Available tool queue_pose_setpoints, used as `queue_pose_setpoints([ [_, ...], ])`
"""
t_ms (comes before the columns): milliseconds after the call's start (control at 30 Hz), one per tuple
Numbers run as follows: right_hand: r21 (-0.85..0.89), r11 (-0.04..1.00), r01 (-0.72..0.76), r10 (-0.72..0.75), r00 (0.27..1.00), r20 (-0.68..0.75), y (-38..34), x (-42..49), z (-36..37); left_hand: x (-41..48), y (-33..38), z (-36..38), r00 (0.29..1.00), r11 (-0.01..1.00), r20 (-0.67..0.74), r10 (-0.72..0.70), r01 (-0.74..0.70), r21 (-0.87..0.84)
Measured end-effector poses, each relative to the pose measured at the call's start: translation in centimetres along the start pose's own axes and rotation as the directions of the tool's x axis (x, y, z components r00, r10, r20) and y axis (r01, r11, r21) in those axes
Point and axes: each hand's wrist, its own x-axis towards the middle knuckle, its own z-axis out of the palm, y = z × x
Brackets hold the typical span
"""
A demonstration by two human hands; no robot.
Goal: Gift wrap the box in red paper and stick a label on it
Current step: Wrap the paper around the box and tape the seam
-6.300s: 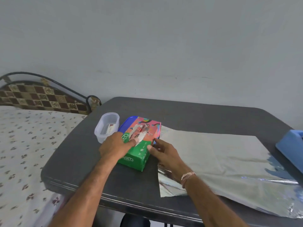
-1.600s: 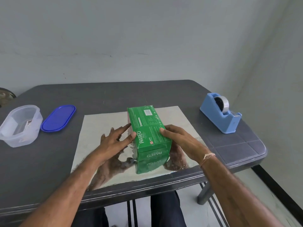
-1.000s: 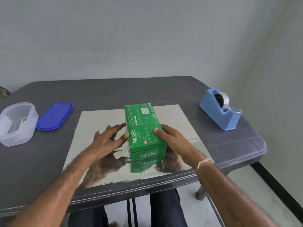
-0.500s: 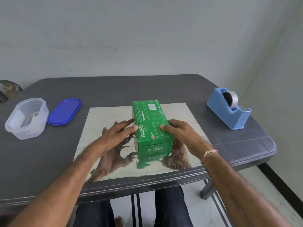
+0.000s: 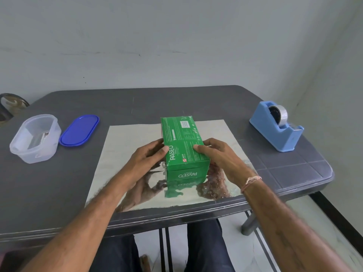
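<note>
1. Both hands are closed on the box (image 5: pixel 182 142): the left hand (image 5: pixel 146 156) and right hand (image 5: pixel 218 156) each have a thumb laid on top and fingers (image 5: pixel 211 142) curled down a long side.
2. The box is stood on the paper (image 5: pixel 125 146), roughly at its middle, with the sheet's silver face up and close to the worktop (image 5: pixel 59 183) front edge.
3. For a good placing, the box should be squared to the sheet's edges and centred, so that both side flaps are left equal before any fold is made.
4. No red face is shown; it is presumably underneath.
5. Farther off, a lid (image 5: pixel 79 130), a tub (image 5: pixel 35 138) and a tape dispenser (image 5: pixel 275 126) are set apart. The tub's contents cannot be made out, and no label can be identified.
</note>
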Motion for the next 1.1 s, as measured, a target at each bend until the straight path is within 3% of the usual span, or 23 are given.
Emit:
queue_pose_setpoints([
  [1100,0.065,0.998,0.011,-0.013,0.999,0.035,0.21,0.28,-0.36,0.25,0.21,0.68,0.997,0.998,-0.07,-0.019,0.015,-0.058],
])
